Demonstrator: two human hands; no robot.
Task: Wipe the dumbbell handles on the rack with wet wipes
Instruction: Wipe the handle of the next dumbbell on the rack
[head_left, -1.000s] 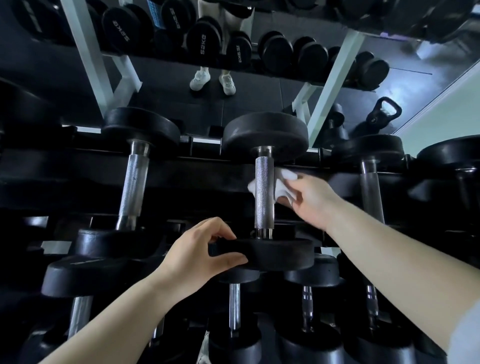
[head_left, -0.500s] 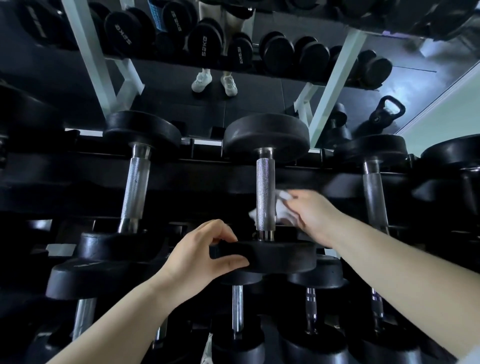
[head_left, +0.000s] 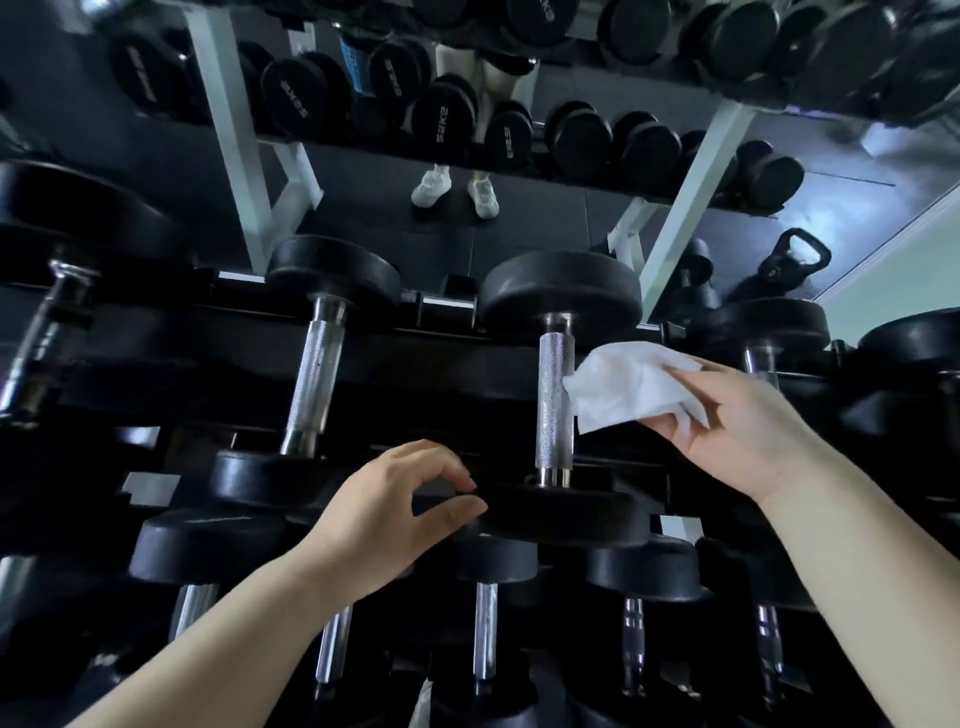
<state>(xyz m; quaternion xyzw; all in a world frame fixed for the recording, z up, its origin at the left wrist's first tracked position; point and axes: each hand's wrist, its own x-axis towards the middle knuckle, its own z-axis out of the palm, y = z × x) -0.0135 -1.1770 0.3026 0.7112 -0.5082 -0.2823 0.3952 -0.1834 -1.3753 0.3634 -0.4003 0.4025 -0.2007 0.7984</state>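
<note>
The right hand pinches a crumpled wet wipe, its edge touching the knurled dumbbell handle. The left hand, fingers curled, pinches the rim of the near head.

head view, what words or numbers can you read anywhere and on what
"S2KG", likely 25KG mirror-flipped: white print on a reflected dumbbell end cap.
Same print on a second end cap.
Print on the other end caps: too blurred.
Mark on the kettlebell: too small.
</note>
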